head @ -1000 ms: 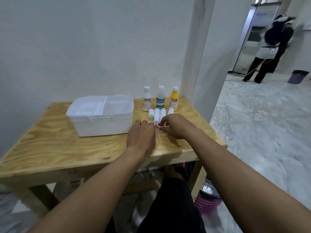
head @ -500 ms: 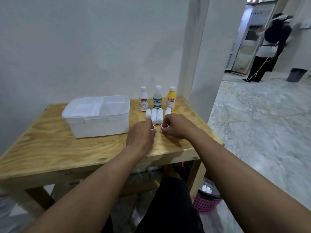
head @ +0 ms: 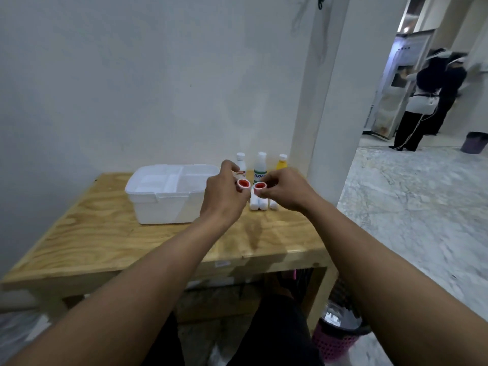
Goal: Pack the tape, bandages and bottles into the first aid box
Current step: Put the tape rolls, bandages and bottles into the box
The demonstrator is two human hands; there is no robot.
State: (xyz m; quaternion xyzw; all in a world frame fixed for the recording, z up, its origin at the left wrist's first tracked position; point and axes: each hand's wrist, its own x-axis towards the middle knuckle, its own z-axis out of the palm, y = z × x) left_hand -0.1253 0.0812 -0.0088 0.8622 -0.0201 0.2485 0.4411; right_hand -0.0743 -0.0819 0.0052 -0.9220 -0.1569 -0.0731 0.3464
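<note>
First aid box far left on the bench. Next, left hand pinching a tape roll - right hand pinching the other tape roll, both up above the bench. Box off to the left, closest to the left hand - likely first to drop in.
</note>
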